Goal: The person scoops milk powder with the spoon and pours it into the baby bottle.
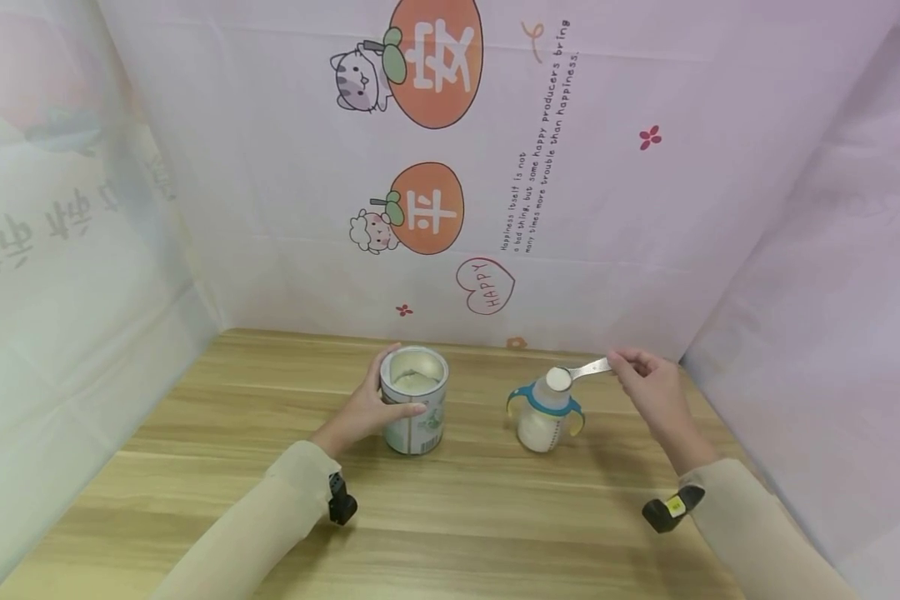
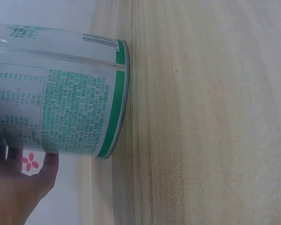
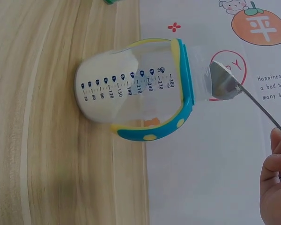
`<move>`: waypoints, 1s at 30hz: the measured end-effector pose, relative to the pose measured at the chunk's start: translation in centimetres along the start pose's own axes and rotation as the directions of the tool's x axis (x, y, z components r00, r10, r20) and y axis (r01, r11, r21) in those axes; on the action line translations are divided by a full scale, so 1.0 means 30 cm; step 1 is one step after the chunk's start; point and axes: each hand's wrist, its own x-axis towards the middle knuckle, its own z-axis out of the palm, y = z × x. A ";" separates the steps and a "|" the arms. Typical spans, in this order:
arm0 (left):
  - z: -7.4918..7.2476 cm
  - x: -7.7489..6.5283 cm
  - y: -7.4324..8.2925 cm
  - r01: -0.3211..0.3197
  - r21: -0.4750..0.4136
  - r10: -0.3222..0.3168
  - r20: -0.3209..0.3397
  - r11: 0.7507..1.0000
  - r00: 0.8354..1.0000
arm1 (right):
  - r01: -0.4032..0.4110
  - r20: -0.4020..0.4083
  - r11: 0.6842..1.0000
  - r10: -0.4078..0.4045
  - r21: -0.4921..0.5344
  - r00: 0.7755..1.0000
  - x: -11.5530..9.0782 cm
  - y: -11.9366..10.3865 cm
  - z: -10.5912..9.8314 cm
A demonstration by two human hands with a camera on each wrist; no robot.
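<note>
My left hand (image 1: pixel 367 408) grips a white and green milk powder can (image 1: pixel 414 421) from its left side; pale powder shows inside the open top. In the left wrist view the printed can (image 2: pixel 75 93) stands on the wood with fingers at its side. With thumb and fingers my right hand (image 1: pixel 651 392) pinches the handle of a metal measuring spoon (image 1: pixel 591 368). The spoon's bowl, heaped with white powder, is right at the mouth of a baby bottle (image 1: pixel 542 425) with blue and yellow handles. White contents fill the lower part of the bottle (image 3: pixel 112 84), beside its printed scale.
Both things stand toward the back of the wooden table (image 1: pixel 450 517). A printed white cloth (image 1: pixel 585 283) hangs behind it, with more cloth at the left and right sides. Each wrist wears a small black camera (image 1: pixel 341 500).
</note>
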 end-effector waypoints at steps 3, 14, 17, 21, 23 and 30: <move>0.000 -0.001 0.009 0.011 -0.003 -0.011 0.007 1.000 1.000 | 0.013 -0.008 0.999 -0.013 -0.030 1.000 -0.006 0.005 0.001; 0.000 -0.003 0.003 -0.013 0.012 0.012 0.003 1.000 1.000 | 0.187 -0.089 0.964 -0.206 -0.190 0.974 -0.018 0.001 0.037; 0.001 -0.005 0.004 -0.011 0.014 0.011 0.000 1.000 1.000 | 0.273 -0.107 0.935 -0.302 -0.226 0.947 -0.020 0.002 0.049; 0.001 -0.006 0.006 -0.003 0.014 0.003 0.001 1.000 1.000 | 0.387 -0.116 0.882 -0.429 -0.269 0.896 -0.024 0.004 0.063; 0.001 -0.005 0.006 0.002 0.018 -0.002 0.002 1.000 1.000 | 0.438 -0.113 0.851 -0.485 -0.290 0.867 -0.027 0.003 0.068; 0.000 -0.003 0.017 0.029 0.003 -0.029 0.015 1.000 0.999 | 0.537 -0.088 0.772 -0.595 -0.341 0.799 -0.034 -0.006 0.078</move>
